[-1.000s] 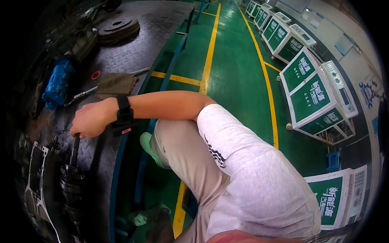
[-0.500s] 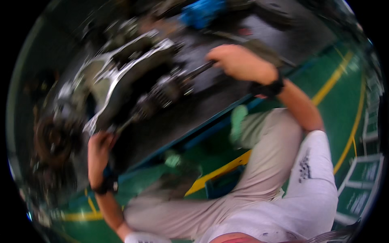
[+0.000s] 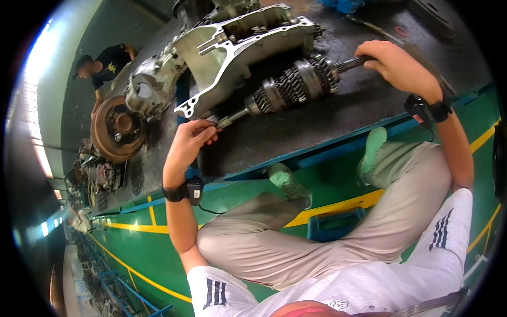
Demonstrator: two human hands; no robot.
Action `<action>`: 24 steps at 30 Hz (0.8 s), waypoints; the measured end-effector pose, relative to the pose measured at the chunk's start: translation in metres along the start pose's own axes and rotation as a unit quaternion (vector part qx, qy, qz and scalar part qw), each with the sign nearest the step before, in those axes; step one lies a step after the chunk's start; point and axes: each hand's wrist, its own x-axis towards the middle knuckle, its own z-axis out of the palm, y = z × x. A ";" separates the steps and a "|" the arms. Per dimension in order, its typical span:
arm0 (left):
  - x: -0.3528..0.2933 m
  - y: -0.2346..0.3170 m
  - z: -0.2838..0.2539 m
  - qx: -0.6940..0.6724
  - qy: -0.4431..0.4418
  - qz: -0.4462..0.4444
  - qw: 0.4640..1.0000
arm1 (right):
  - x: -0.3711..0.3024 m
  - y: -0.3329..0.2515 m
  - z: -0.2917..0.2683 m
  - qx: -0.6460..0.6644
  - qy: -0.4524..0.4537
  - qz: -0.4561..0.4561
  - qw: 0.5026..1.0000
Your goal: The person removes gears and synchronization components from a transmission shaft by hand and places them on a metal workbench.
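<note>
There's your gear shaft (image 3: 298,84), just beside the pale metal housing (image 3: 280,50), over the dark bench (image 3: 253,142): probably heavy, rigid, maybe oily (mind those teeth), best held by its bare ends. Your left hand (image 3: 187,140) pinches the thin splined tip (image 3: 226,122), thumb against fingers; your right hand (image 3: 396,66) is clasped around the thicker end (image 3: 349,64).

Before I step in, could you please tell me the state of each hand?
Left hand: closed on the thin end of the gear shaft.
Right hand: closed on the gear shaft's other end.
</note>
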 end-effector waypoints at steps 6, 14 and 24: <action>-0.006 -0.016 0.002 0.027 0.061 0.025 0.997 | -0.002 0.000 0.003 -0.008 0.024 -0.035 0.999; -0.006 -0.002 0.009 0.094 0.114 0.054 0.988 | -0.014 -0.001 0.007 -0.006 0.050 -0.033 0.998; -0.008 -0.015 0.014 0.124 0.123 0.098 0.980 | -0.004 -0.015 0.007 0.005 0.027 -0.031 0.999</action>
